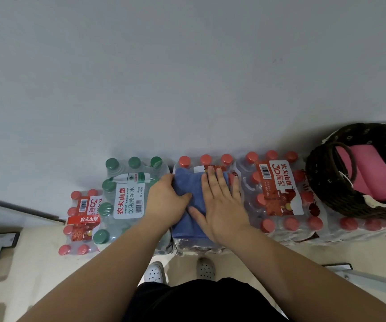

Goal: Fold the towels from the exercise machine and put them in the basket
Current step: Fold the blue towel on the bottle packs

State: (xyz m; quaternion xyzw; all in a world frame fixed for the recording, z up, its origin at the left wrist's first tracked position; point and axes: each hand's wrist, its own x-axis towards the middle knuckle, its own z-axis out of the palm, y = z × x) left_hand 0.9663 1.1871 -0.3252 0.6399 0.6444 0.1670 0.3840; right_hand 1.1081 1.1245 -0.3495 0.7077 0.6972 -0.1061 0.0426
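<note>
Left hand (pixel 167 202) gripped the blue towel (pixel 187 183) by its edge; right hand (pixel 222 203), fingers straight, pressed it onto water-bottle packs (pixel 278 189).

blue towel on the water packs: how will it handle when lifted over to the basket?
Probably floppy: the blue towel bunches into soft creases where the left hand grips its edge, so the fold may open unless supported from below. Likely light for its size: thin folded cloth, lying flat under the right hand. It shouldn't roll or tip.
</note>
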